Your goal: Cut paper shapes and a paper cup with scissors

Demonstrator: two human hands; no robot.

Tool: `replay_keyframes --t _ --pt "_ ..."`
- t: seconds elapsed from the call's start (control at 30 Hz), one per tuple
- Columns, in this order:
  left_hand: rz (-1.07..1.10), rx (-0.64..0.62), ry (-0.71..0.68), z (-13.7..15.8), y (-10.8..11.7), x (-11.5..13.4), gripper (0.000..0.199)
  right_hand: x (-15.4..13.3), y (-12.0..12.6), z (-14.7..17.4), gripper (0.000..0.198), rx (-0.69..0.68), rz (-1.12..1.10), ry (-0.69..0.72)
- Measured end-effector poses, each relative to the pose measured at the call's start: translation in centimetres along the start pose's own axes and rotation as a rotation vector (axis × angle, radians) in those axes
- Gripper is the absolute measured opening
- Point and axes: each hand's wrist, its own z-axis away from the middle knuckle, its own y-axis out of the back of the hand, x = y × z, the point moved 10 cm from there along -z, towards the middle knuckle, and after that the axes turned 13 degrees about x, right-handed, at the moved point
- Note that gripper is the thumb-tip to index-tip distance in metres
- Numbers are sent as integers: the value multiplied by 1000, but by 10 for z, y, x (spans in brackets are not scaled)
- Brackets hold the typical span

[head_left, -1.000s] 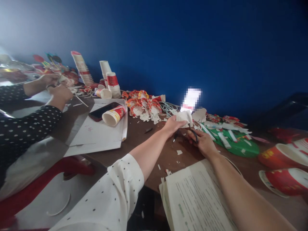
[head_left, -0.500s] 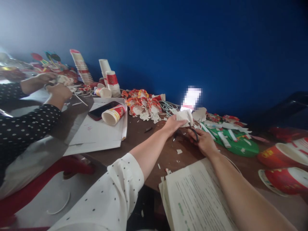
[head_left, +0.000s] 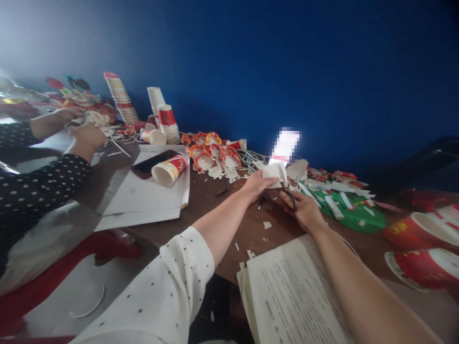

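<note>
My left hand (head_left: 258, 185) is closed on a white piece of cut paper cup (head_left: 273, 175), held just above the table. Dark-handled scissors (head_left: 289, 197) are in my right hand (head_left: 304, 210), with fingers wrapped round the handles. Their blades meet the right edge of the white piece and are partly hidden by it. Below the hands, small white scraps (head_left: 267, 225) lie on the brown table (head_left: 215, 229). Behind my left hand is a heap of cut red and white cup pieces (head_left: 215, 157).
A lit phone (head_left: 286, 145) stands at the back. To the right are a green disc (head_left: 369, 220) with scraps and red paper cups (head_left: 423, 270). Printed sheets (head_left: 294, 286) lie in front. Leftward sit cup stacks (head_left: 168, 124), a dark phone (head_left: 150, 165), and a co-worker's hands (head_left: 88, 136).
Almost nothing differs. My hands, the white piece and the scissors keep nearly the same place; the co-worker's hands at the left have shifted very slightly.
</note>
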Motion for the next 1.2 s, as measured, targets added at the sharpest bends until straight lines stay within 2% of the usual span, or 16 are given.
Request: replay_keyframes --t 0.37,0.67,1.0,1.2 --pt "60 -49 73 8 -9 -3 38 29 -5 -3 43 -30 -185 -136" --pt "40 -61 76 10 -11 -4 37 33 0 -9 43 -14 -131 -85" --pt "69 -75 85 12 -12 -2 32 21 -1 -7 45 -13 -105 -47" --pt "73 -76 106 14 -13 -1 29 23 1 -8 44 2 -107 -45"
